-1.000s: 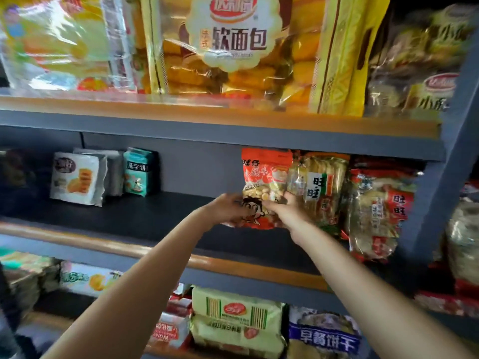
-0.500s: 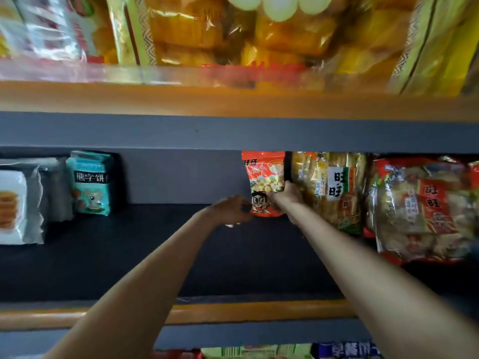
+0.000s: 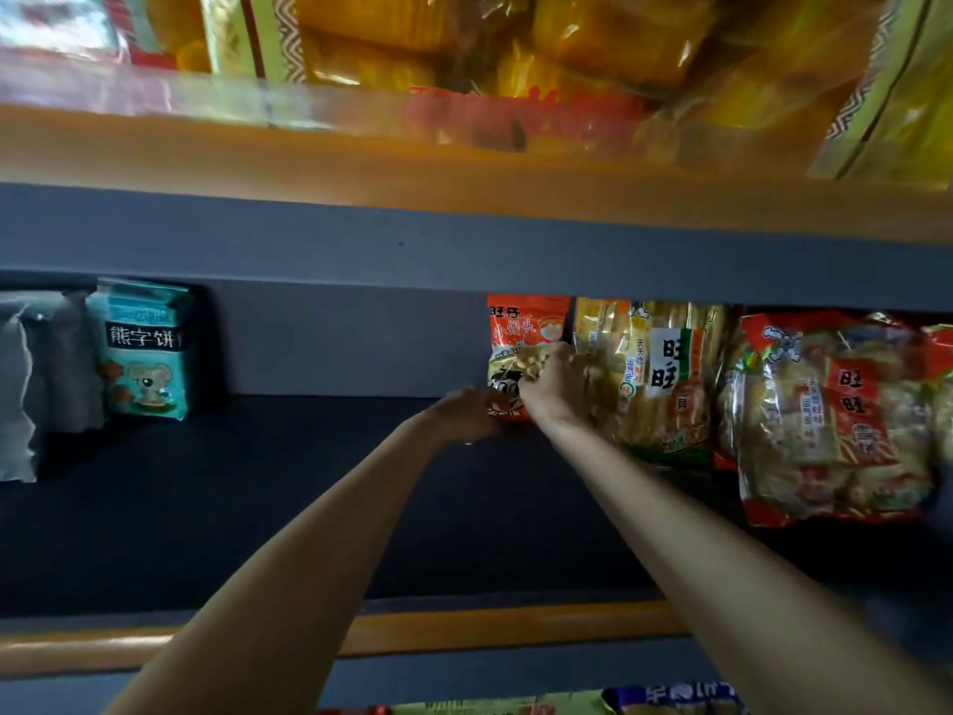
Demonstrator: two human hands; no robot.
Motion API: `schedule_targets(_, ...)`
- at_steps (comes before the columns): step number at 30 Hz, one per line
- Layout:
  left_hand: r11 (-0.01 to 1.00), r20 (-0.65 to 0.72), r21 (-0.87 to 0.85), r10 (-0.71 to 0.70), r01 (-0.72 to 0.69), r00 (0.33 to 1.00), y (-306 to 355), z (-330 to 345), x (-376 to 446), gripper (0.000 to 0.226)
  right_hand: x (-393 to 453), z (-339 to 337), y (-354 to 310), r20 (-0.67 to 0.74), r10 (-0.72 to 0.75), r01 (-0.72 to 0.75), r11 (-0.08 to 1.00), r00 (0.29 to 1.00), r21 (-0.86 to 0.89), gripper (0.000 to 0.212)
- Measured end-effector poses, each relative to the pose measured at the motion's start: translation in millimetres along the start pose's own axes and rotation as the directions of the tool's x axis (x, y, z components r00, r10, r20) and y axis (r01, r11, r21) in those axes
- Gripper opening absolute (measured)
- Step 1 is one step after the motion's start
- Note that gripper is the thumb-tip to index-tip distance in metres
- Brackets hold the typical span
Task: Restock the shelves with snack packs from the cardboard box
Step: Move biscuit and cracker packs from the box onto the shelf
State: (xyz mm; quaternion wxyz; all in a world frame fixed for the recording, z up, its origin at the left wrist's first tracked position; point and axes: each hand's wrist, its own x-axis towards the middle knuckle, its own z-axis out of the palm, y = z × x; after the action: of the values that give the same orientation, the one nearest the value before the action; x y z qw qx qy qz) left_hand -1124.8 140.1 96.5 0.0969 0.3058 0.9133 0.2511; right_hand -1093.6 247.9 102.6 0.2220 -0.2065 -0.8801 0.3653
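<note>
An orange snack pack with a cartoon face stands upright at the back of the dark middle shelf, against the grey back wall. My left hand holds its lower left corner. My right hand grips its right side, fingers curled over the front, between it and the yellow rice cracker bag. The cardboard box is out of view.
A red rice cracker bag leans at the right. A teal biscuit pack and a grey pack stand at the back left. Yellow bread bags fill the upper shelf. An orange rail edges the shelf front.
Both hands have pushed the orange pack from the shelf front to the back wall, next to the yellow bag. My head has come closer and the view has tilted up.
</note>
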Motion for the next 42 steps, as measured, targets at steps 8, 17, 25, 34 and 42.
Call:
schedule_targets(8,0.978,-0.363,-0.105,-0.205,0.179,0.909,10,-16,-45,0.029,-37,-19,-24,0.178,-0.188,0.154,0.971,0.966,0.185,0.035)
schedule_targets(17,0.851,-0.758,-0.394,-0.515,0.348,0.400,7,12,-199,0.025,-149,-17,-40,0.446,-0.402,0.063,0.794,0.800,0.604,0.020)
schedule_targets(25,0.433,-0.535,-0.813,-0.819,0.389,-0.207,19,144,-463,0.026,-374,29,-35,0.802,-0.571,0.391,0.788,0.177,0.475,0.019)
schedule_targets(34,-0.244,-0.148,-0.764,-0.835,0.598,-0.530,88,290,-750,0.034,-611,11,5,0.860,-0.194,0.475,0.766,-0.473,0.434,0.010)
schedule_targets(42,-0.448,0.014,-0.429,-0.871,0.784,-0.490,155,403,-900,0.039,-812,-4,63,0.777,-0.069,0.611,0.576,-0.625,0.543,0.030)
